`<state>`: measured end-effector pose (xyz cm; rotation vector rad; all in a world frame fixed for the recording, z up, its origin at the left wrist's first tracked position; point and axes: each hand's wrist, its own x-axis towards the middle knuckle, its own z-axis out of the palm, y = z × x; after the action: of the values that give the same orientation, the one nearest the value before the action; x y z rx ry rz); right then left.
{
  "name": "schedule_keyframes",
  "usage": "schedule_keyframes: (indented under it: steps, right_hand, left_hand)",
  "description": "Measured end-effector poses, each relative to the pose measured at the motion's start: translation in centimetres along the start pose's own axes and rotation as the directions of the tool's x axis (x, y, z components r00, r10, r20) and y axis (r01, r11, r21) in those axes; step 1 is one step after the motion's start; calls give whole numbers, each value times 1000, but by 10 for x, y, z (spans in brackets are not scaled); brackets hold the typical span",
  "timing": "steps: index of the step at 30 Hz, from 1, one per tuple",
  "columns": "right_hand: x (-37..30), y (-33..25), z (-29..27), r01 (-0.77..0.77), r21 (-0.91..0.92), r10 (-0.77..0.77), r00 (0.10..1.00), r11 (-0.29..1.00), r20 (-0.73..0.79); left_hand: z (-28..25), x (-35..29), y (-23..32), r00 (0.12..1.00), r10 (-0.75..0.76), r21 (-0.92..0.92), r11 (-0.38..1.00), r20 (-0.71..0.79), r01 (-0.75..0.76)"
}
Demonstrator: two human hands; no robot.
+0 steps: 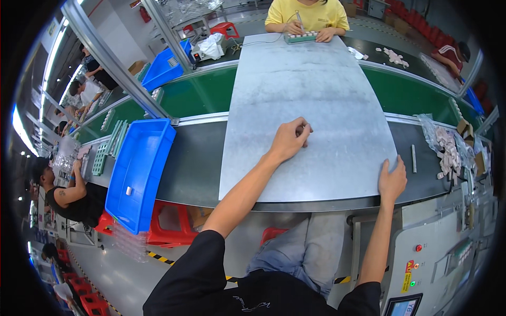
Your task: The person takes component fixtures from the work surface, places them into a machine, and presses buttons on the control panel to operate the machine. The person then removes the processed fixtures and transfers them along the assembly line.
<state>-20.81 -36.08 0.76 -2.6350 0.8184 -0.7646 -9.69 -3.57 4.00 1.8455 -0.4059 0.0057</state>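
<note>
A large pale grey board (311, 168) lies across the workbench and reaches over the green conveyor. Above its middle is my left hand (292, 138), its fingers curled in with the thumb against them. Whatever is inside that closed hand, if anything, stays hidden. At the board's right edge rests my right hand (392, 180), thumb and fingers stretched out and apart, holding nothing. A thin light grey strip (414, 158) lies on the dark bench just beyond it.
A blue tray (122, 195) with one small whitish piece stands left. Green racks (100, 160) lie beyond it. White pieces and plastic bags (448, 150) are heaped right, near a control panel (421, 258). Across the conveyor (200, 94), a person in yellow (311, 16) works over a green rack.
</note>
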Motion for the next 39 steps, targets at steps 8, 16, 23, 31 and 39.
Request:
schedule_keyframes:
  steps: [8,16,23,31,39]
  right_hand:
    - [0,-1,-4,-7,6,7,1000,1000,13]
    - [1,-1,-3,-12,7,12,1000,1000,16]
    - [1,0,-2,-8,9,8,1000,1000,14]
    - [2,3,1,1,10,-1,1000,1000,-3]
    - [1,-1,-3,-30,6,30,999,1000,23]
  left_hand:
    - [1,0,2,1000,-5,34,999,15,4]
    - [2,1,2,1000,2,17,1000,4,-2]
    - [1,1,3,1000,9,17,1000,0,-9]
    - [1,0,4,1000,3,27,1000,9,-3]
    - [2,0,5,1000,-1,35,999,6,0]
